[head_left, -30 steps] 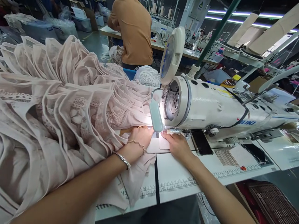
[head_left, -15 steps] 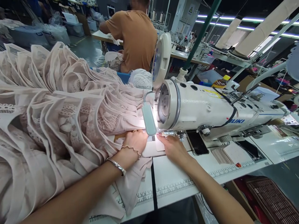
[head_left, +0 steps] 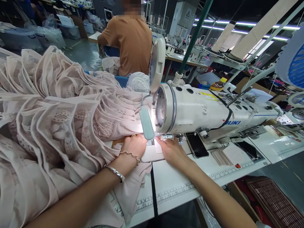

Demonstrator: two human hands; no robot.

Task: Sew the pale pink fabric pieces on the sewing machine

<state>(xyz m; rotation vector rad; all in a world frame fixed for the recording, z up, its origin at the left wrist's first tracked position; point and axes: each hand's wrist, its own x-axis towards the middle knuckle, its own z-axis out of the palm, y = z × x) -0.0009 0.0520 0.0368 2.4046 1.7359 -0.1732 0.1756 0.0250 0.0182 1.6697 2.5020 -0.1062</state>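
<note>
My left hand (head_left: 134, 147), with a ring and bracelets, is curled beside the sewing machine's needle area, closed on pale pink fabric (head_left: 129, 186) that hangs towards the table's front edge. Its fingertips are partly hidden behind a pale green lamp (head_left: 146, 124). My right hand (head_left: 173, 151) reaches in from the other side, with thumb and forefinger drawn together by the lit sewing spot; what they pinch is too small to make out. Above both hands extends the white sewing machine (head_left: 192, 109). A big pile of pink lace bras (head_left: 78, 117) lies left of the machine.
A phone (head_left: 196, 145) and a stack of beige pieces (head_left: 222, 156) lie right of my right hand. A ruler strip (head_left: 175, 191) runs along the table's front. A person in a brown shirt (head_left: 133, 41) sits beyond. At the upper right is a blue fan (head_left: 293, 57).
The camera view has turned slightly right, bringing more of the blue fan into sight. Both hands stay in nearly the same place at the machine. The person ahead has lowered an arm.
</note>
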